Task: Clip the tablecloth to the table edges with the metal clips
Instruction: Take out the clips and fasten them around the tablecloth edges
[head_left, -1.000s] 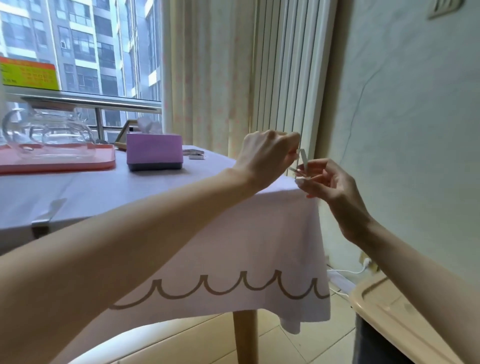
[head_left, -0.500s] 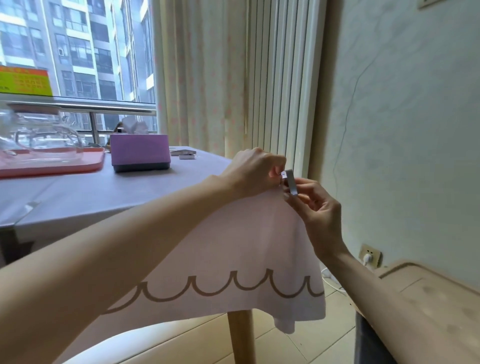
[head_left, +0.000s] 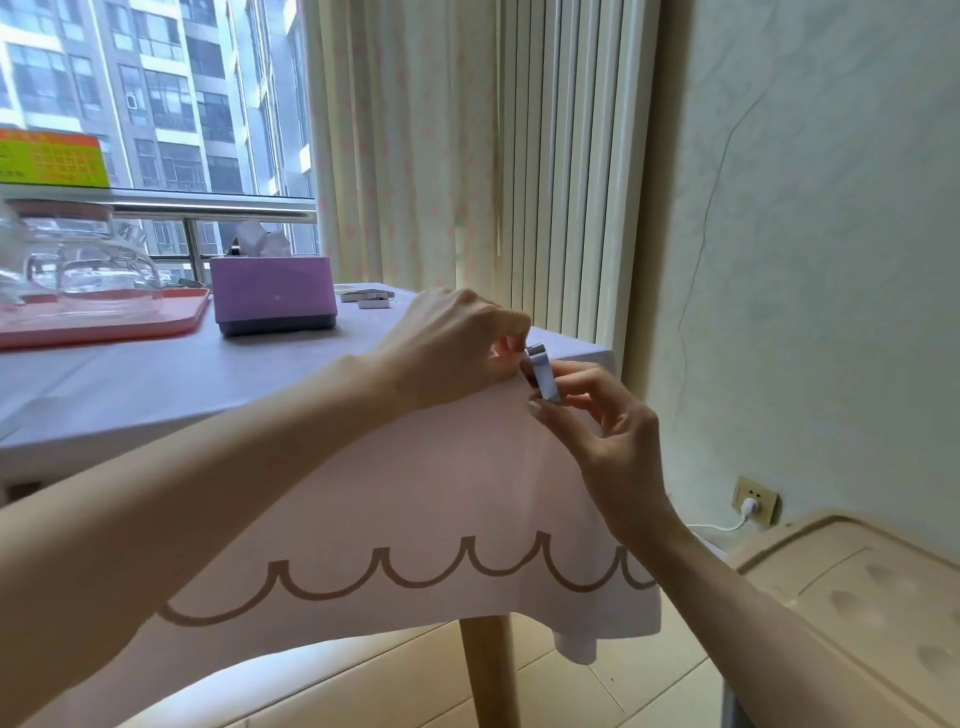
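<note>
A pale pink tablecloth (head_left: 395, 499) with a brown scalloped border covers the table and hangs over its near edge. A silver metal clip (head_left: 543, 371) sits at the table's edge near the right corner. My right hand (head_left: 597, 421) pinches the clip's lower part between thumb and fingers. My left hand (head_left: 452, 343) rests on the tabletop just left of it, fingertips closed on the clip's top end. Spare metal clips (head_left: 370, 298) lie on the cloth at the table's far side.
A purple tissue box (head_left: 272, 293) and a pink tray (head_left: 104, 322) with a glass pitcher (head_left: 78, 265) stand on the table's far left. A beige plastic lid (head_left: 857, 597) sits low at right, near a wall socket (head_left: 754, 501). A wooden table leg (head_left: 488, 670) shows below.
Both hands have brought the clip down from above the corner to the table's edge, where it now sits against the cloth. The view has shifted a little lower and closer.
</note>
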